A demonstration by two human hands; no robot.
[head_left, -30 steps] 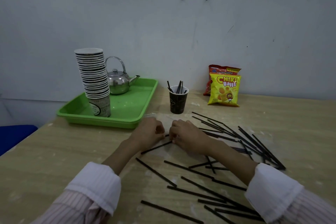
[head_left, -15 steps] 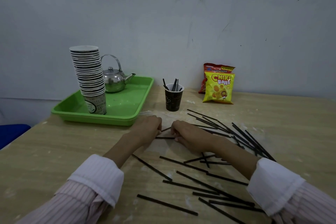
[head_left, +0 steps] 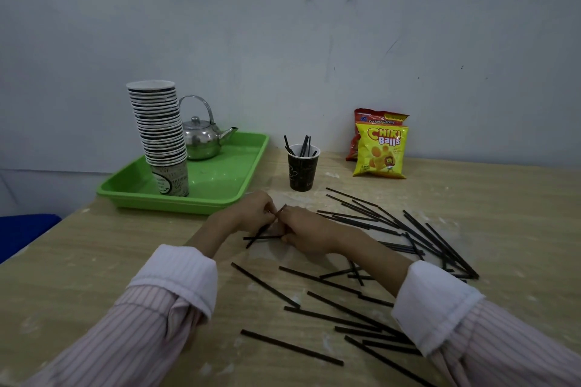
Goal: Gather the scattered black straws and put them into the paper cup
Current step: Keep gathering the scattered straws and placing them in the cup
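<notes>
1. Since half a second ago, in the head view, both hands have closed in on each other and the straw that lay flat between them has been tipped up at its far end, with a second one crossed beneath it.
2. Left hand (head_left: 248, 214) and right hand (head_left: 306, 231) meet near the middle of the bench (head_left: 110, 261). The fingers (head_left: 265, 206) of both are curled and appear clamped on the held straws (head_left: 259, 236), though the exact contact is partly hidden.
3. Just beyond the hands, towards the bench's far edge, the paper cup (head_left: 301, 173) stands upright with several straws already in it.
4. Many scattered straws (head_left: 292, 348) lie along the near edge and out to the right side, so the task looks early.
5. At the far left corner a green tray (head_left: 220, 179) carries a stack of cups (head_left: 160, 132) and a kettle (head_left: 201, 141); snack bags (head_left: 380, 151) lean against the wall.
6. Risks: the crossed pair may splay or slip from so light a pinch. A hurried insertion could knock the light cup over, spilling what it holds.
</notes>
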